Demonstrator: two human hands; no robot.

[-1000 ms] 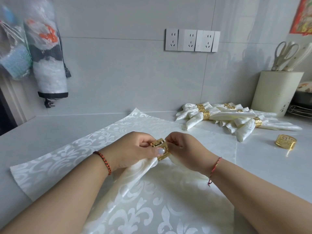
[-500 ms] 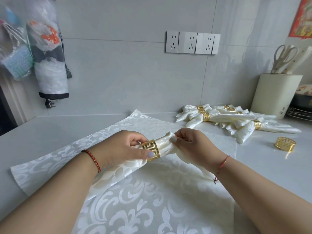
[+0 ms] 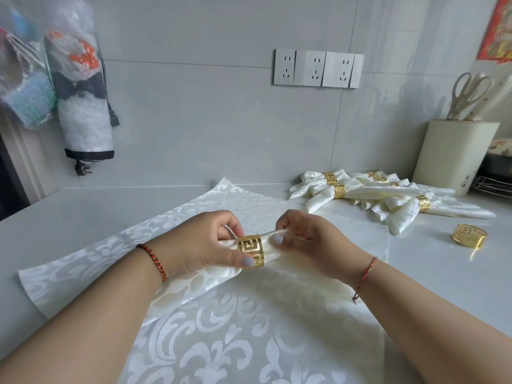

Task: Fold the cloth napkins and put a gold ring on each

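Nearest the camera a white patterned cloth [image 3: 221, 342] lies spread flat over the counter [image 3: 83, 212], and both forearms reach out above it. The left hand [image 3: 202, 245] pinches a gold ring [image 3: 251, 251] between thumb and fingers, while the right hand [image 3: 304, 242] grips the end of a rolled cream napkin [image 3: 194, 284] that passes through the ring; the rest of the napkin trails back toward the left wrist. The ring sits near the napkin's far end, so it likely needs sliding toward the middle before this one counts as done. Further back to the right, a pile of finished napkins [image 3: 388, 195] lies ringed, several overlapping, too tangled to count exactly. Just in front of that pile a spare gold ring [image 3: 469, 236] sits alone on the counter, which suggests at least one more napkin to go, possibly the flat cloth below. Bare counter shows left of the cloth and between the hands and the pile, leaving room to set this napkin down; a cream utensil holder [image 3: 454, 156] and the tiled wall [image 3: 221, 120] close off the back
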